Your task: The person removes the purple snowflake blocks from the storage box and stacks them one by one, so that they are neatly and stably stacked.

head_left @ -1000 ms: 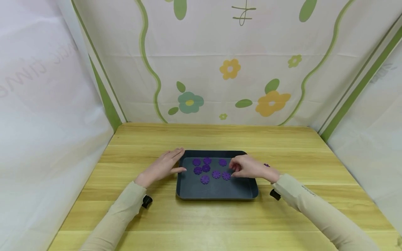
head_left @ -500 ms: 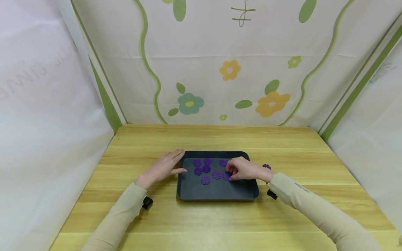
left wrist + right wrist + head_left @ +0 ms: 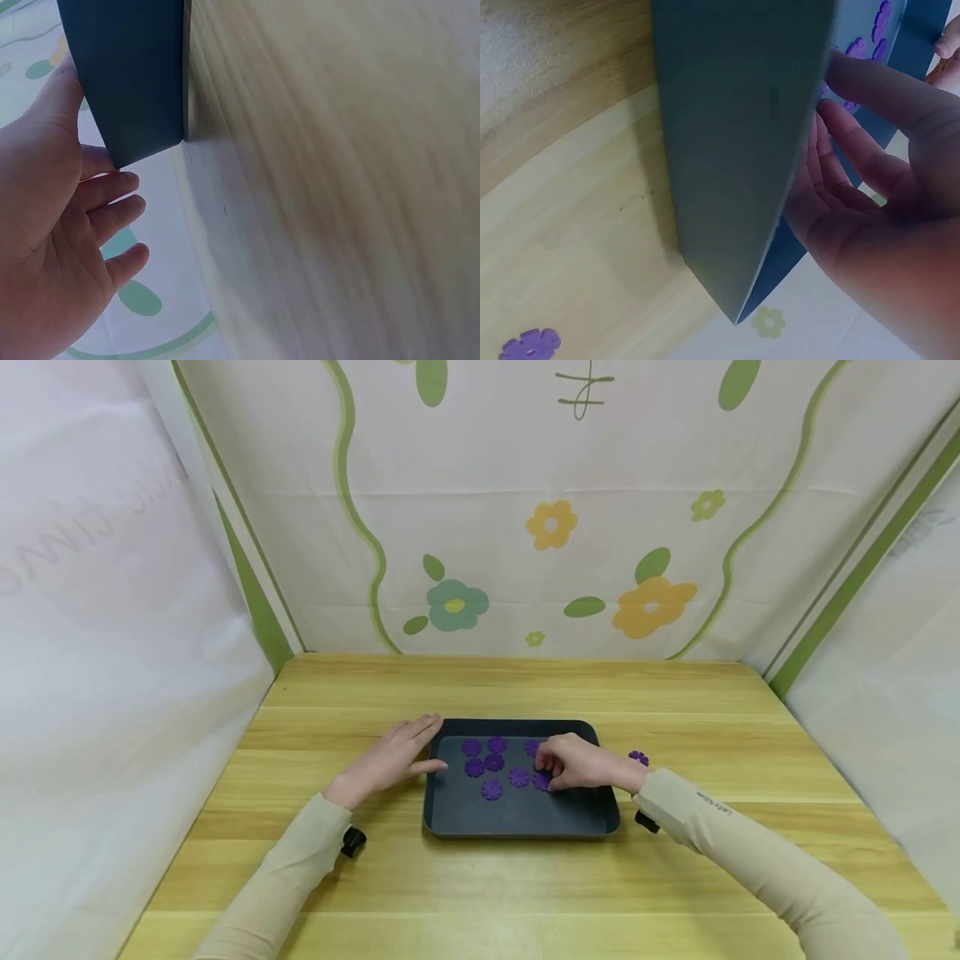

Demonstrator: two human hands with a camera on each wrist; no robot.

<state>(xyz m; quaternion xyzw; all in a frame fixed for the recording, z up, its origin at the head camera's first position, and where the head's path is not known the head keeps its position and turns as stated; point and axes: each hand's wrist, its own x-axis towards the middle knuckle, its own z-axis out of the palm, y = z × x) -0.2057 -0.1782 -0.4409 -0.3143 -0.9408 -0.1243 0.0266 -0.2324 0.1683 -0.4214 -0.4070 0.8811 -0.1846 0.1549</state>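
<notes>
A dark grey tray [image 3: 517, 818] lies on the wooden table, with several purple notched interlocking discs [image 3: 491, 789] flat inside it. My left hand [image 3: 386, 764] rests on the tray's left rim with its fingers extended near the far corner and its thumb over the edge. In the left wrist view, that hand [image 3: 67, 217] touches the tray's side [image 3: 135, 82]. Over the right part of the tray, my right hand [image 3: 577, 762] has bent fingers and pinches a purple interlocking disc [image 3: 540, 782], partly hidden under the fingertips. The tray's wall [image 3: 735, 135] hides some of this grip in the right wrist view.
One more purple disc [image 3: 638, 757] lies on the table [image 3: 525, 902] just right of the tray, beside my right wrist. Behind the table hangs a white cloth [image 3: 495, 527] printed with flowers, and more cloth stands at both sides.
My right hand has moved slightly left and inward onto the disc, and its fingertips now cover part of it. My left hand has stayed on the tray's rim.
</notes>
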